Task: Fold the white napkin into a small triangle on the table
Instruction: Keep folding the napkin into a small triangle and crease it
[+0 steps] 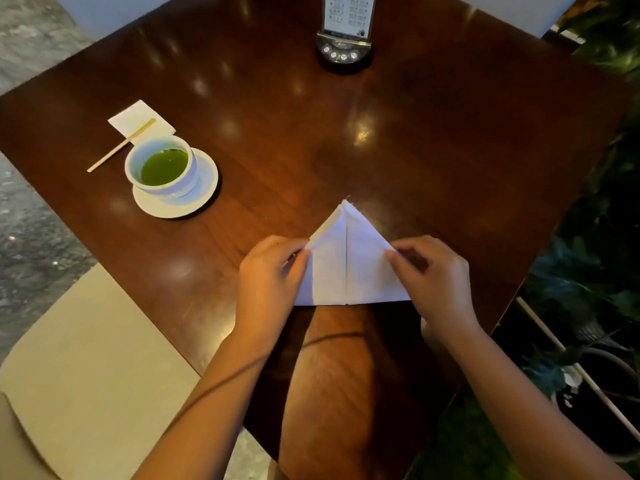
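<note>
The white napkin (349, 261) lies on the dark wooden table (311, 133) near its front corner, folded into a triangle with its tip pointing away from me and a seam down the middle. My left hand (270, 275) pinches the napkin's left edge between thumb and fingers. My right hand (433, 275) pinches the right edge the same way. Both hands cover the triangle's lower outer corners.
A white cup of green tea (161, 166) on a saucer (207, 188) stands to the left, beside a wooden stirrer (121, 145) and a small white paper (136, 116). A menu stand with buttons (344, 36) sits at the far side. A beige seat (86, 358) is left, plants (595, 271) right.
</note>
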The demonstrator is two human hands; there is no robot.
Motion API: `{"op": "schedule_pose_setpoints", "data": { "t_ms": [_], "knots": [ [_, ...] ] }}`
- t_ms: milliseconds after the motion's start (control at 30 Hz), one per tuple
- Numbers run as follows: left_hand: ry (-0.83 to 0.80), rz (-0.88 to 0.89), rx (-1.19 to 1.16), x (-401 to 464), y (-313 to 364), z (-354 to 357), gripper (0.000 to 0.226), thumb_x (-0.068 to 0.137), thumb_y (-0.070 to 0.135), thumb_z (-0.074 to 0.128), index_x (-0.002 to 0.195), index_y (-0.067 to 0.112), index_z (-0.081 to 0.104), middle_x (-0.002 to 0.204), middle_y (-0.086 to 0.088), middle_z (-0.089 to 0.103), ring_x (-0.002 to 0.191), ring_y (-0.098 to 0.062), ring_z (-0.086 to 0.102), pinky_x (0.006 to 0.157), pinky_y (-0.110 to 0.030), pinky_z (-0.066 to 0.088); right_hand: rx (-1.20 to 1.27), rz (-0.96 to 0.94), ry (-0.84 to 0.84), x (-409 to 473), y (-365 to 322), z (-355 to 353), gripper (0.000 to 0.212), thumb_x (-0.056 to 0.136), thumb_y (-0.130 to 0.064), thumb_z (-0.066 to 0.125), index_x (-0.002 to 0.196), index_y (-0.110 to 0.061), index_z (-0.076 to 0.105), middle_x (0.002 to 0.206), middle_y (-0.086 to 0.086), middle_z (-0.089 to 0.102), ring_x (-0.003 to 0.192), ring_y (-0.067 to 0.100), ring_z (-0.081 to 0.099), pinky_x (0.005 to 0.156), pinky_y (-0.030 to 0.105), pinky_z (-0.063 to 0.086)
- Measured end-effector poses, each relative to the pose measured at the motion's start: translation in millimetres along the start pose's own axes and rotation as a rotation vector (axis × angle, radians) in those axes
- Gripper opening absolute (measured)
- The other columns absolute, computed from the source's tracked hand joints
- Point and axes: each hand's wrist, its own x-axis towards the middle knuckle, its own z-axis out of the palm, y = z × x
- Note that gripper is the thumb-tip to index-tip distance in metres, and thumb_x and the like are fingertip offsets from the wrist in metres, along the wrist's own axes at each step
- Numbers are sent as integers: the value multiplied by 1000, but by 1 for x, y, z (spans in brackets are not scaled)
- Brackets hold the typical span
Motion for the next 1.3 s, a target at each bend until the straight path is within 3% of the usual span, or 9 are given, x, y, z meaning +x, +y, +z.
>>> {"op": "schedule_pose_setpoints", "data": {
  "t_ms": [233,533,600,667,733,800,967,1100,1300],
  "knots": [
    [-38,-73,63,19,-19,28,16,87,10,62,99,11,73,91,-6,70,85,-20,61,75,-30,46,-129,183,-105,26,18,24,4,86,-18,61,87,-18,64,90,-7,60,88,14,55,72,35,50],
    [-40,-93,140,16,-32,45,13,87,10,62,98,9,70,91,-6,66,89,-21,57,77,-20,32,-332,126,-69,26,31,40,8,86,-23,62,85,-15,62,87,-1,60,78,16,53,57,29,45],
    [3,-66,239,15,-30,46,20,85,8,64,104,7,68,97,-9,65,92,-26,59,76,-29,39,-367,112,-57,27,31,42,8,84,-23,64,84,-15,62,85,-1,60,76,16,54,55,30,47],
    [21,12,345,14,-22,50,34,87,9,59,120,7,60,118,-13,62,112,-30,55,89,-43,44,-392,86,-55,28,30,43,9,81,-21,67,84,-14,62,83,0,61,73,19,56,56,32,49],
    [-86,174,401,13,-12,57,46,91,17,44,137,10,44,142,-11,46,135,-27,34,105,-50,30,-457,24,-34,28,28,41,13,80,-20,68,90,-13,64,85,4,64,75,23,59,62,34,48],
    [-234,309,461,13,-8,69,53,93,27,31,145,14,27,153,-8,29,142,-23,18,110,-51,19,-539,-71,6,23,25,39,19,82,-19,65,100,-11,65,94,8,66,85,26,60,72,38,46],
    [-386,253,569,16,-17,87,56,96,34,20,147,12,24,156,-6,22,144,-19,13,110,-53,25,-573,-167,-152,-7,17,51,44,96,-25,30,129,-6,51,135,12,53,130,26,42,110,46,23],
    [-388,234,574,15,-18,90,56,97,35,16,148,14,18,157,-4,18,145,-17,8,113,-50,18,-690,-94,-308,-22,23,63,63,98,-37,1,141,-3,34,149,13,32,138,25,26,109,48,24],
    [-374,234,554,16,-18,88,57,96,34,20,149,13,19,157,-2,20,145,-15,8,112,-47,15,-757,-58,-314,-21,46,45,61,97,-45,16,147,-11,17,154,5,11,143,18,7,115,43,7]
  ]
}}
